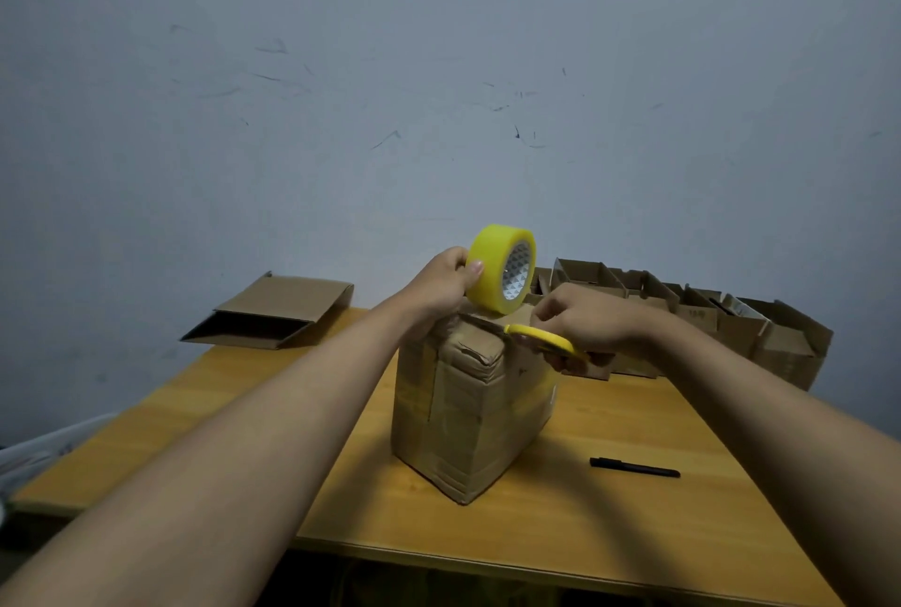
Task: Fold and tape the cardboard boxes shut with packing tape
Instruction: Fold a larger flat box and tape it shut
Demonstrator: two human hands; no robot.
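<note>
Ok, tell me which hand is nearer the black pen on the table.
Right. The right hand holds a yellow tool at the box's top, above and left of the black pen; the left hand grips the tape roll farther away.

L hand [441,287] grips yellow tape roll [502,268] above taped box [468,404] on wood table [609,504]; R hand [582,321] holds yellow-handled cutter [538,338] at box top. Black pen [634,466] to right, open boxes [707,314] behind, flat carton [273,314] far left

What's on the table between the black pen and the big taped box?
Nothing. In the head view, only bare wooden table lies between the pen and the box.
</note>
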